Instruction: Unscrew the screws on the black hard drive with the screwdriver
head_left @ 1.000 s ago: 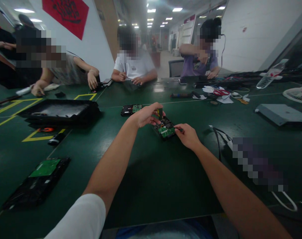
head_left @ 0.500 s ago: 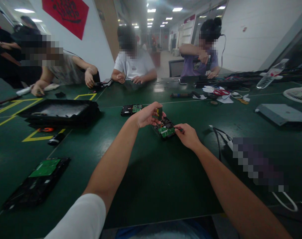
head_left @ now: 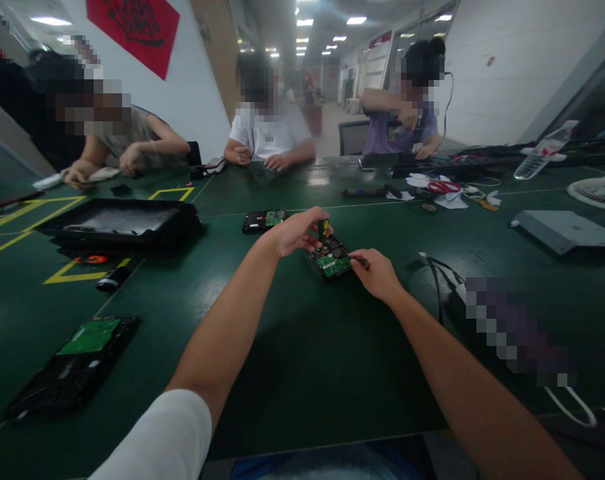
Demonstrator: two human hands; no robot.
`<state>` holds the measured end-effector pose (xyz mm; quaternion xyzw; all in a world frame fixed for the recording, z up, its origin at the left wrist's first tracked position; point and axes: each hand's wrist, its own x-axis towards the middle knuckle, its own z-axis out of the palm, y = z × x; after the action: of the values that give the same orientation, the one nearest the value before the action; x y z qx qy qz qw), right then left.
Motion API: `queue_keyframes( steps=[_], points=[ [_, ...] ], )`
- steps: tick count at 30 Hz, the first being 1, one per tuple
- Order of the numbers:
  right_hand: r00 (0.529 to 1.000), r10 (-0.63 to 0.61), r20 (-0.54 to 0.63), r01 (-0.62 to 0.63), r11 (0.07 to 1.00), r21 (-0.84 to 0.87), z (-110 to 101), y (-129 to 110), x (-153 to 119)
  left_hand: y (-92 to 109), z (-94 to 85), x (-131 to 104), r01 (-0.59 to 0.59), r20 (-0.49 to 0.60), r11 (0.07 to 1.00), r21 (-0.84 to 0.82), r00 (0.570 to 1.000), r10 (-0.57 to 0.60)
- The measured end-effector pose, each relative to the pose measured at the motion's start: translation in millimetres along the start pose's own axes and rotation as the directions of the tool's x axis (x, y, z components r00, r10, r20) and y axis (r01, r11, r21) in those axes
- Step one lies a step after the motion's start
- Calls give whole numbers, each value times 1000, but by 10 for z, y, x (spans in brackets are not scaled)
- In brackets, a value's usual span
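A hard drive [head_left: 334, 267] with a green circuit board lies on the table in front of me. Over its far side, my left hand [head_left: 302, 231] is closed around an upright screwdriver [head_left: 323, 229] with a black and yellow handle. The screwdriver's tip is hidden by the fingers, so I cannot tell whether it touches a screw. My right hand [head_left: 375, 272] pinches the drive's right edge between thumb and fingers. A second hard drive [head_left: 262, 221] lies behind my left hand. At the lower left is a larger-looking drive [head_left: 72, 367], its green board facing up.
A black tray [head_left: 122, 227] stands at the left, with a dark cylinder [head_left: 113, 279] near it. On the right are a cable [head_left: 438, 280], a grey metal box [head_left: 572, 230], red-handled scissors [head_left: 443, 187] and a plastic bottle [head_left: 545, 152]. Several people sit across the table.
My left hand's fingers have shifted slightly on the screwdriver, showing more of its handle. The right hand and the drive hold still. Across the table, the leftmost person's hand has drawn in.
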<state>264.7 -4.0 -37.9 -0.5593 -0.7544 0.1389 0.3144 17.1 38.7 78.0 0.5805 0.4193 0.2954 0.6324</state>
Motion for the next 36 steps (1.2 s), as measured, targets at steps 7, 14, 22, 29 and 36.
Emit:
queue_keyframes(
  steps=[7, 14, 22, 29, 36],
  points=[
    [1000, 7, 11, -7, 1000, -9, -2, -7, -10, 43, -2, -45, 43, 6, 998, -51, 999, -42],
    [1000, 12, 16, -12, 1000, 1, -9, -12, -3, 10, 43, 3, 86, 76, 977, -197, 994, -73],
    [1000, -6, 8, 6, 1000, 3, 2, 10, -5, 20, -14, -4, 69, 14, 985, -156, 998, -67],
    [1000, 0, 4, 0, 1000, -3, 12, 6, -10, -7, -16, 19, 37, -25, 989, -146, 999, -41],
    [1000, 15, 11, -15, 1000, 8, 18, 21, 1, 10, -35, -6, -12, -84, 998, -67, 996, 6]
  ],
)
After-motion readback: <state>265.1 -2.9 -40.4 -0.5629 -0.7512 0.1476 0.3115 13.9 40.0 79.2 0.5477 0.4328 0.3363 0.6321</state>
